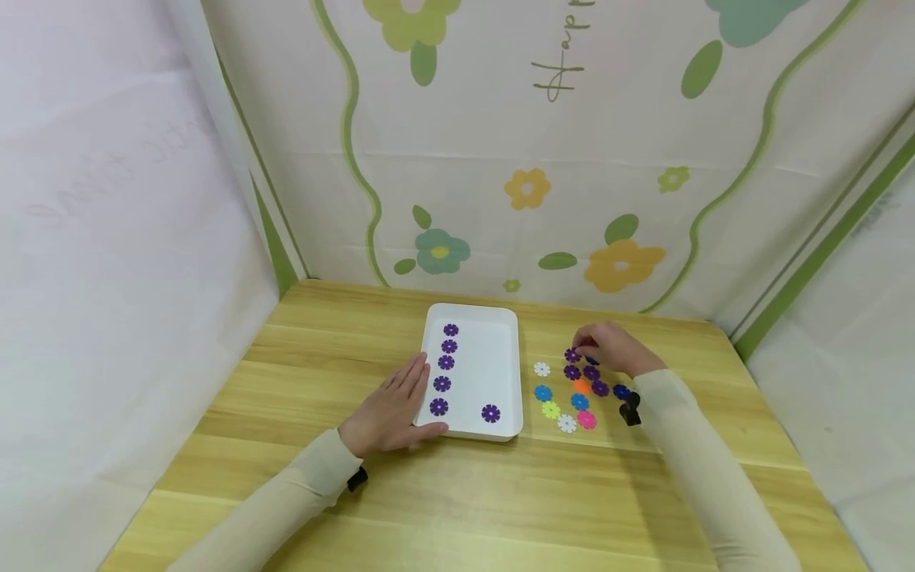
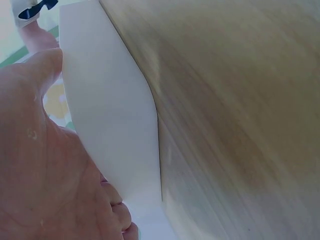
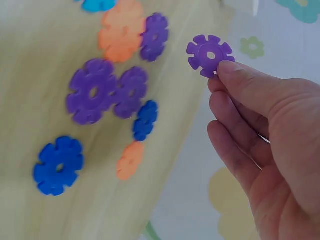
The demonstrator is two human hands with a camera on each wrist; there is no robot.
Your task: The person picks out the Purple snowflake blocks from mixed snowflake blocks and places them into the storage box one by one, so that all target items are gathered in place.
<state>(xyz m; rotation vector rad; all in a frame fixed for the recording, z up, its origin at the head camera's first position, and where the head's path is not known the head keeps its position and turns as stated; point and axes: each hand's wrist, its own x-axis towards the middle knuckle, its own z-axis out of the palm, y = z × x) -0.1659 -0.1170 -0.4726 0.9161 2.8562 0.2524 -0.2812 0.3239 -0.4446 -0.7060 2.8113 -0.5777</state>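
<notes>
Pale sleeves: nearest the camera, the left one and the right one reach in from the near edge.
Held purple disc: notched like a flower, raised over the far part of the loose discs, right of the tray.
Right hand: thumb and fingertips pinch the held disc's edge.
Loose discs: under and near the right hand lie purple, dark blue and orange ones; blue, yellow-green, pink and white ones lie nearer or farther left.
White tray: left of the loose discs.
Discs in tray: five purple in a row along the left side, one purple at near right.
Left hand: spread open, fingers along the tray's left wall, thumb at its near rim.
Surface: wood-patterned, beneath everything.
Backdrop: white, flower-printed, beyond the far edge.
</notes>
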